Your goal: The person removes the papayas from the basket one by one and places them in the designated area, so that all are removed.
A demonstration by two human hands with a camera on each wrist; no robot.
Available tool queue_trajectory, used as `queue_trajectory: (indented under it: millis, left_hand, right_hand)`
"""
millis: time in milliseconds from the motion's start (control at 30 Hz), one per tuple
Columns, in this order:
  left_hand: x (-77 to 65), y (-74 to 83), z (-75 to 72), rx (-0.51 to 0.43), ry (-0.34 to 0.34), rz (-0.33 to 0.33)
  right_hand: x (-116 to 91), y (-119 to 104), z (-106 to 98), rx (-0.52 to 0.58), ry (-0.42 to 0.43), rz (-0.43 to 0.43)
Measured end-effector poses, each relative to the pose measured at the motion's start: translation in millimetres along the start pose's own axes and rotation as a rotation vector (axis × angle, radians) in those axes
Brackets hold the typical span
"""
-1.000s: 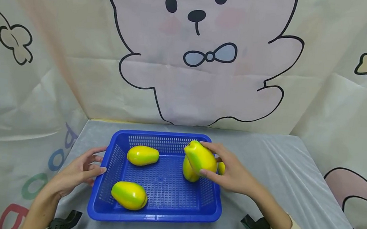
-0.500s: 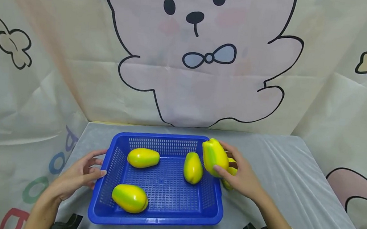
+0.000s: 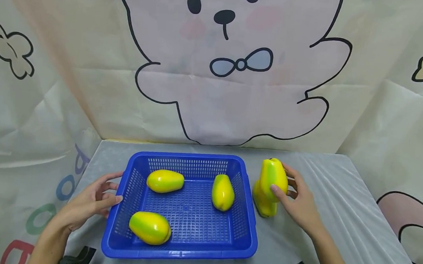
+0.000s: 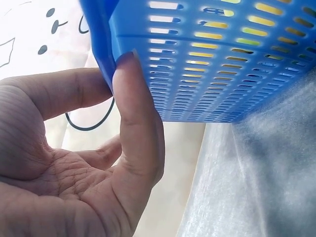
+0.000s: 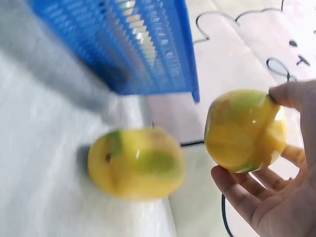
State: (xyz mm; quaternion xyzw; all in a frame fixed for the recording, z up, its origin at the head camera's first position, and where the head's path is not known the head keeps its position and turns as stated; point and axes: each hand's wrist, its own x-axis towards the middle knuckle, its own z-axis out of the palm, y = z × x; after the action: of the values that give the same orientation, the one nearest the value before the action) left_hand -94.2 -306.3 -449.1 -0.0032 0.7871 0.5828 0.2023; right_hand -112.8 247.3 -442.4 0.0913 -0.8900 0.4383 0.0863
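Observation:
My right hand (image 3: 301, 202) holds a yellow-green papaya (image 3: 273, 175) in the air to the right of the blue plastic basket (image 3: 182, 254). Thumb and fingers lie on either side of this fruit in the right wrist view. Below it a second papaya (image 5: 136, 165) lies on the table, partly hidden behind the held one in the head view. At the basket's left side my left hand (image 3: 86, 200) pinches the rim, as the left wrist view shows up close. Inside the basket are three papayas: back left (image 3: 165, 181), front left (image 3: 150, 228) and right (image 3: 223, 193).
A grey cloth (image 3: 339, 227) covers the table. Pale printed sheets with a cartoon bear (image 3: 233, 96) hang behind it and along both sides. Dark wrist straps with cameras sit on both forearms.
My right hand has carried the papaya from over the basket's right part out to the right, beyond its rim. The left hand has stayed at the left rim.

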Motion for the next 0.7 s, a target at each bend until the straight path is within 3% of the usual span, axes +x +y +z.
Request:
queue_trajectory:
  millis: [133,300,500,700]
  left_hand:
    - [-4.1,2.4,-1.1,0.000,0.009,0.006]
    - [-10.3,4.2,-3.3,0.012,0.033,0.002]
    - [-15.9,4.0,-8.7,0.030,0.061,-0.009]
    - [-9.2,7.4,-3.4,-0.004,0.016,0.008]
  right_hand:
    - [1.5,12.9,-7.9,0.008,0.023,-0.007]
    - [4.0,28.1,-9.4,0.001,0.041,0.052]
    - [-0.8,44.1,-5.5,-0.062,-0.005,0.128]
    - [-18.3,64.6,-13.4,-0.161,-0.005,0.229]
